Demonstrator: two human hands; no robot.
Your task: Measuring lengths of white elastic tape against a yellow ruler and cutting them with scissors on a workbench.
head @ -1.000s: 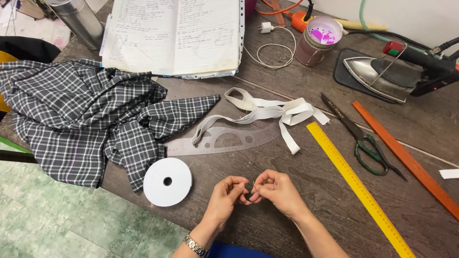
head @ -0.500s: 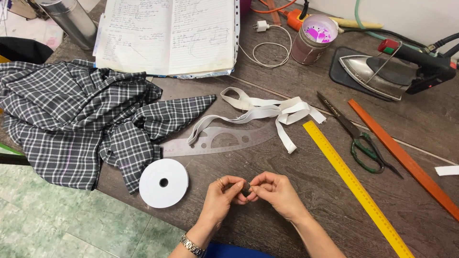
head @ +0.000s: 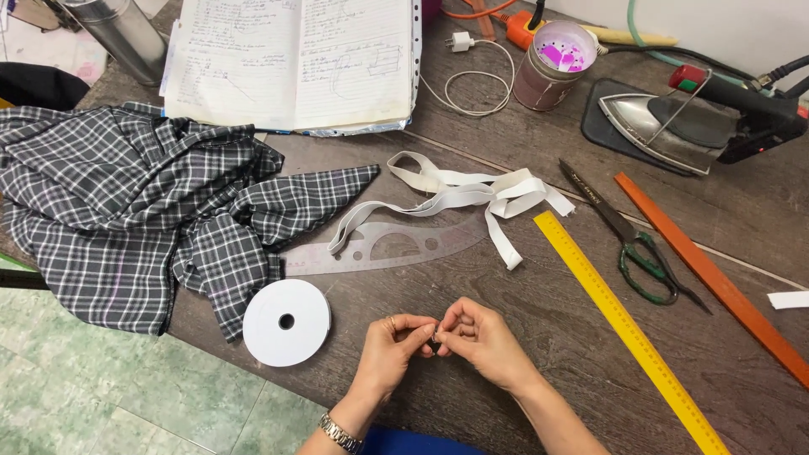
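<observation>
My left hand (head: 394,341) and right hand (head: 482,341) still pinch a tiny dark thing (head: 435,339), maybe a clip, together over the bench (head: 522,337), white tape roll (head: 286,322) at 9 o'clock, nothing shifted.

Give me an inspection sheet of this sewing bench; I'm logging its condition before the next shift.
Surface: dark wooden table, scuffed, crowded.
Job's things: tiny dark item, too small to identify, pinched between both hands.
Clutter: grey plaid fabric, white tape roll, white elastic strip, clear curve ruler, yellow ruler, orange ruler, green-handled scissors, open notebook, metal iron, plastic cup.
Grippers: left hand and right hand, fingers meeting at the item.
Cables: white plug cord, coiled loosely.
Surroundings: green tiled floor.
</observation>
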